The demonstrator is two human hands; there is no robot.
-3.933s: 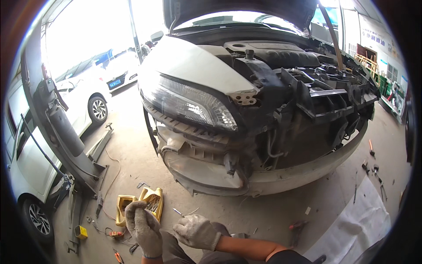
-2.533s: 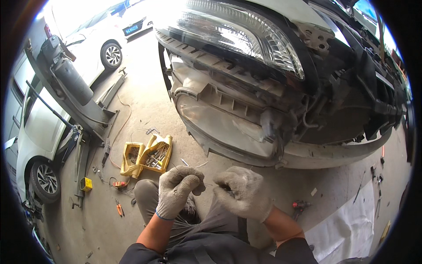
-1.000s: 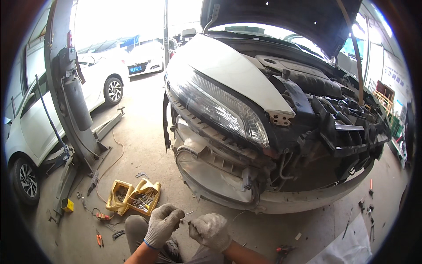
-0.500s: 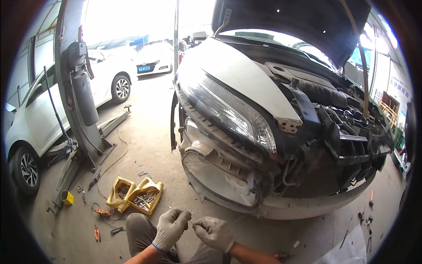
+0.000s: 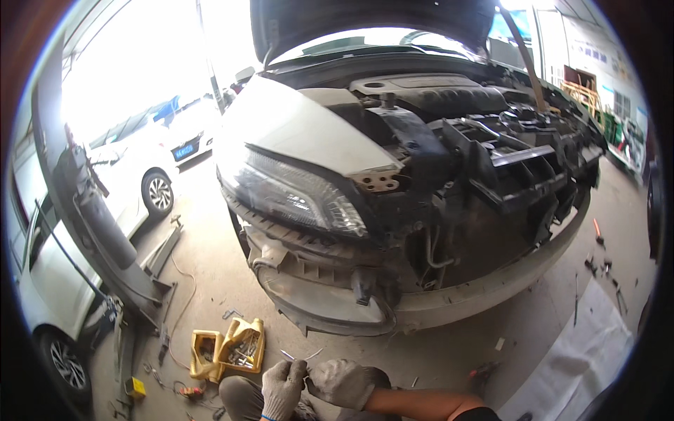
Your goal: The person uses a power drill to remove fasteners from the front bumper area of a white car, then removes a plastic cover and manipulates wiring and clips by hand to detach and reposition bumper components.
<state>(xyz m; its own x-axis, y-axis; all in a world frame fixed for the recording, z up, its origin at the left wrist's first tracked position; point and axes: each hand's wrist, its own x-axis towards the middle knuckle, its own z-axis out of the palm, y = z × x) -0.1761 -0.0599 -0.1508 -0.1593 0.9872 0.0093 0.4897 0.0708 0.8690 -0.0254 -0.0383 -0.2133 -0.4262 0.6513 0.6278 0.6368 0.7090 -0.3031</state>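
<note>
In a grey-white work glove, my left hand (image 5: 282,389) is closed in a pinch, with the pale tip of a thin rod-like piece (image 5: 286,354) sticking up past its fingers. My right hand (image 5: 342,384), gloved the same way, is closed against the left fingertips. A thin curved wire (image 5: 314,356) rises between the two hands; which fingers grip it is partly hidden. Both hands are above my knees, low in front of a white car's detached-looking front end. Its headlight (image 5: 302,193) sits in the fender, and a loose lamp unit (image 5: 326,298) hangs lower.
Two cut yellow containers (image 5: 242,365) with metal fasteners stand on the floor at left. Beyond are a lift post (image 5: 91,210) and a white car (image 5: 42,295). On the right lie a white sheet (image 5: 569,351) and hand tools (image 5: 593,266). The bonnet is propped up.
My view has swung to the right and tilted, shifting the car to the left. The hands have come closer together, and the curved wire between them now shows more plainly.
</note>
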